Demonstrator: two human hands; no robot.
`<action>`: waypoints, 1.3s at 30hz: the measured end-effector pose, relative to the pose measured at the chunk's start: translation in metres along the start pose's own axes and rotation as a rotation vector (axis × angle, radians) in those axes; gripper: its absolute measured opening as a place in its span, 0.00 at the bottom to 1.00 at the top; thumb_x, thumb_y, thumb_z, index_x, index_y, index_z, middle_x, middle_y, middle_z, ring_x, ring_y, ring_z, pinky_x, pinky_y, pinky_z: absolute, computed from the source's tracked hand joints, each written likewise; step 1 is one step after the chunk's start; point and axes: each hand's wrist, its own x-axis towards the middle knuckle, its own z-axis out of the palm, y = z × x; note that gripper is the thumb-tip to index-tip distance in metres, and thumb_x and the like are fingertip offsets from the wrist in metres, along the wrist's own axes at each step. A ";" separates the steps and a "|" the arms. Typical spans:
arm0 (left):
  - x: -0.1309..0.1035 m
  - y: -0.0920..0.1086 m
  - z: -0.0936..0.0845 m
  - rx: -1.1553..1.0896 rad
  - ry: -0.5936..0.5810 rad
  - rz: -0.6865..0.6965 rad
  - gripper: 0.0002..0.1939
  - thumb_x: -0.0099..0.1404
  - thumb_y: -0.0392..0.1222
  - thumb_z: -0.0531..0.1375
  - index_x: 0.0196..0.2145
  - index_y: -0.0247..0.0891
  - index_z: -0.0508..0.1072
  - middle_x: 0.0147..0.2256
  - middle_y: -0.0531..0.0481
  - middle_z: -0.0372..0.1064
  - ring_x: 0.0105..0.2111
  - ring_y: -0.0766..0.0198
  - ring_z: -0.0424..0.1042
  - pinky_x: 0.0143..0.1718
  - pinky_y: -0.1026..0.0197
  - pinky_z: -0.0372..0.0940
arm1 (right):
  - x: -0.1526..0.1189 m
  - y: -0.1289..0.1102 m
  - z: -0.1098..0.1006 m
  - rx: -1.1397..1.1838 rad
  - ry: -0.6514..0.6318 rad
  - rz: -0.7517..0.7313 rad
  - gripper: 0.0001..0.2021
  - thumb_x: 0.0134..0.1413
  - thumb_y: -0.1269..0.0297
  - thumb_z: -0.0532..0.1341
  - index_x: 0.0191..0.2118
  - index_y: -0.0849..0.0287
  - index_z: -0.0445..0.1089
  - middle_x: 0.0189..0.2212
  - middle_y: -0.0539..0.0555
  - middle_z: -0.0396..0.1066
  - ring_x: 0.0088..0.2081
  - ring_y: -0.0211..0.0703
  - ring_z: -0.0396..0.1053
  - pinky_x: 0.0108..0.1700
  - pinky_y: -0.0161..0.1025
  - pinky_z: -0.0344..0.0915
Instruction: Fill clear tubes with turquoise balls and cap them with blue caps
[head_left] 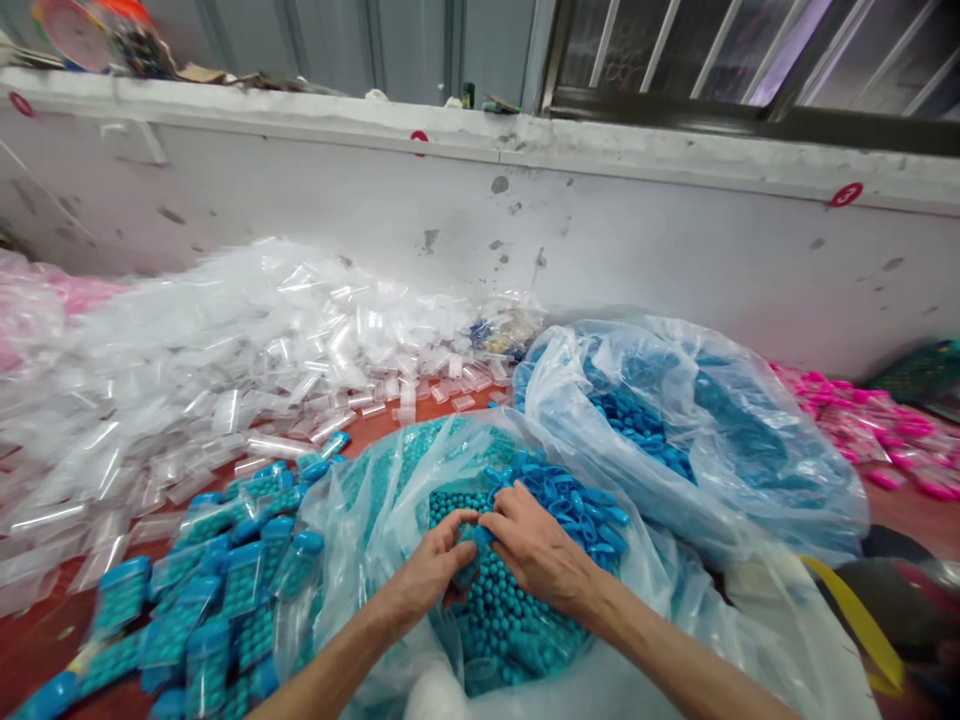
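Watching for a slip: a loose pinch could drop the small blue-teal container [471,570] among the teal beads [517,610].

From my remote seat, I judge that uneven pressure from the two hands could twist the container free, or a tilt could scatter its contents if its upper end is open; I cannot tell whether it is. The plastic bag's [360,530] slack rim could also sag and catch a wrist. The left hand [435,565] is curled around the container, which sits between its thumb and fingers, over the beads. The right hand [536,550] meets it at the upper end, fingertips bent; I cannot tell whether they pinch anything. Blue plastic pieces [589,510] lie just beyond the right hand.
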 end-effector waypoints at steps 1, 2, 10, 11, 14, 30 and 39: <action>-0.001 -0.001 -0.001 -0.017 -0.026 -0.009 0.25 0.57 0.51 0.56 0.48 0.37 0.57 0.19 0.59 0.59 0.13 0.74 0.59 0.11 0.73 0.48 | -0.001 0.001 0.000 0.060 -0.046 -0.004 0.11 0.54 0.73 0.52 0.42 0.60 0.66 0.35 0.56 0.66 0.40 0.44 0.63 0.44 0.43 0.60; -0.002 -0.002 -0.001 -0.036 -0.050 -0.020 0.25 0.57 0.51 0.56 0.48 0.37 0.57 0.19 0.59 0.60 0.13 0.74 0.60 0.10 0.73 0.47 | -0.003 0.002 0.000 0.134 -0.080 0.001 0.12 0.54 0.73 0.53 0.44 0.60 0.66 0.36 0.56 0.67 0.39 0.42 0.64 0.41 0.39 0.61; -0.003 -0.003 0.000 -0.013 -0.061 -0.006 0.27 0.57 0.53 0.57 0.50 0.38 0.57 0.22 0.57 0.62 0.15 0.73 0.63 0.12 0.72 0.50 | -0.008 0.003 0.016 0.415 0.142 0.201 0.12 0.55 0.66 0.55 0.44 0.59 0.69 0.33 0.54 0.71 0.35 0.41 0.67 0.40 0.38 0.62; -0.003 -0.004 0.000 -0.026 -0.061 -0.001 0.27 0.57 0.53 0.57 0.50 0.38 0.57 0.22 0.57 0.62 0.15 0.73 0.63 0.12 0.72 0.50 | -0.009 0.001 0.018 0.431 0.158 0.179 0.13 0.55 0.66 0.54 0.45 0.59 0.69 0.33 0.55 0.70 0.36 0.41 0.66 0.40 0.38 0.62; -0.004 -0.005 0.001 -0.077 -0.062 -0.015 0.27 0.57 0.53 0.56 0.51 0.39 0.57 0.23 0.55 0.63 0.14 0.73 0.62 0.11 0.72 0.48 | -0.011 -0.004 0.021 0.563 0.168 0.175 0.14 0.57 0.68 0.50 0.46 0.57 0.68 0.33 0.54 0.69 0.36 0.39 0.66 0.40 0.38 0.63; -0.005 0.001 0.003 -0.031 -0.012 -0.044 0.33 0.54 0.55 0.58 0.53 0.39 0.53 0.22 0.57 0.63 0.13 0.73 0.61 0.11 0.72 0.46 | -0.015 -0.005 0.029 0.598 0.281 0.186 0.13 0.56 0.70 0.52 0.43 0.56 0.70 0.38 0.54 0.71 0.40 0.39 0.68 0.43 0.39 0.64; -0.005 0.003 0.025 -0.029 0.137 -0.035 0.32 0.50 0.59 0.59 0.47 0.38 0.56 0.15 0.62 0.56 0.10 0.75 0.52 0.10 0.71 0.44 | -0.020 -0.012 0.042 0.426 0.389 0.134 0.13 0.57 0.72 0.50 0.42 0.58 0.70 0.33 0.56 0.71 0.36 0.41 0.66 0.39 0.38 0.65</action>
